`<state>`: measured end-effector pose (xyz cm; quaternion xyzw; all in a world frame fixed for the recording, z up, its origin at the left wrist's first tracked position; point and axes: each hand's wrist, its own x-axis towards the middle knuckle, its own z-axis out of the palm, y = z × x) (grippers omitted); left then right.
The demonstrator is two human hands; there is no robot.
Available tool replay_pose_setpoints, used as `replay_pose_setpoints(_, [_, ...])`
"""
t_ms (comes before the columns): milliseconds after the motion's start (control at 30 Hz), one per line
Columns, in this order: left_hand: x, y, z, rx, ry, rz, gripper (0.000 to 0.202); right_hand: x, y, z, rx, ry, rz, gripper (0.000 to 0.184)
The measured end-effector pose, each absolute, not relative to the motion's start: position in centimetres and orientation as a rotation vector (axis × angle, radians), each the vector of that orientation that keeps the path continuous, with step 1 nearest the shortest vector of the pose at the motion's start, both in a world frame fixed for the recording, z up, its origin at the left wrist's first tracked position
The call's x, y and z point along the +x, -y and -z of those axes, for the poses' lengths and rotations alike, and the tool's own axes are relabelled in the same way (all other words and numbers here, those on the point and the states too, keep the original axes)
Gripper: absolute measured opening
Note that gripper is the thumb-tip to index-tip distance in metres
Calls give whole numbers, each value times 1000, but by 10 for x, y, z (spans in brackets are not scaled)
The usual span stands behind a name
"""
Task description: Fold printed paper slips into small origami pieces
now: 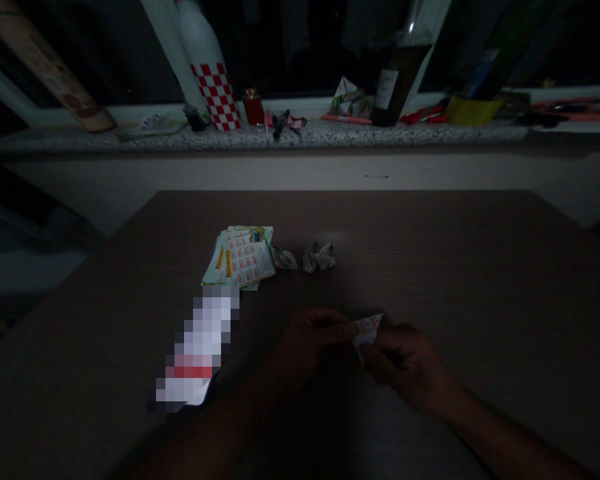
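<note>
Between my two hands is a folded paper slip [367, 327], roughly triangular, with reddish print on a pale ground. My left hand [313, 333] pinches its left edge, and my right hand [413, 363] grips it from the right with thumb and fingers. Beyond them on the table lies a loose pile of printed paper slips [250, 263]. Touching or nearly touching the pile's right side is a small folded paper piece [284, 258]. A pointed folded paper shape [319, 257] stands a little further right.
A phone-like device with a bright, pixelated screen [200, 347] lies left of my left forearm. Behind the dark wooden table [455, 253], a speckled sill [180, 141] carries a red-and-white checked bottle [215, 87], a dark bottle [395, 83], a small red jar [253, 107] and a yellow holder [473, 111].
</note>
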<state>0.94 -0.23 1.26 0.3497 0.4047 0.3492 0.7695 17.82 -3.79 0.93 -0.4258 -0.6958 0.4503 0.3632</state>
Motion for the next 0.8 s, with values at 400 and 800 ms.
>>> replay_pose_setpoints(400, [12,2,-16,700,-884,-822,22,176,37,-12,-1104,1729,-1137,31])
replay_pose_setpoints(800, [10,1,-14,571,-827,-806,24,179,36,-12,-974,1656,-1286,26])
